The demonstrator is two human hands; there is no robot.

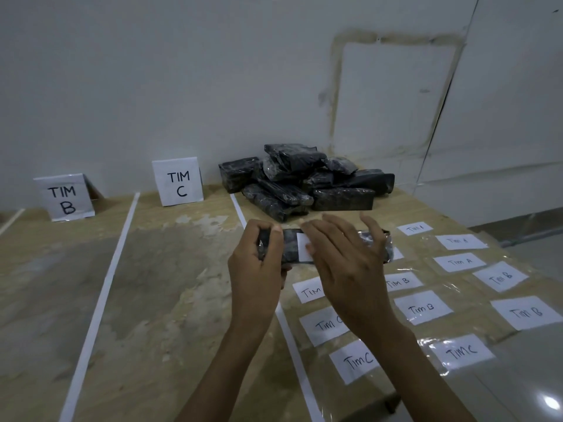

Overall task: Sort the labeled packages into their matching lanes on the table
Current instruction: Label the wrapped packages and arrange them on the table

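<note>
My left hand (257, 263) grips the left end of a long black wrapped package (291, 246), held above the table. A white label (304, 246) sits on the package's face; its text is hidden. My right hand (344, 263) is spread flat over the package's right part, its thumb touching the label. A pile of several black packages (301, 181) lies at the back of the table. Standing signs read "TIM B" (64, 197) and "TIM C" (179, 181), with white tape lines (100, 296) marking lanes.
Loose paper labels reading Tim A (458, 241), Tim B (422, 307) and Tim C (463, 350) lie under clear film on the right of the wooden table (170, 300). A white wall stands behind. The table's right edge drops to a glossy floor.
</note>
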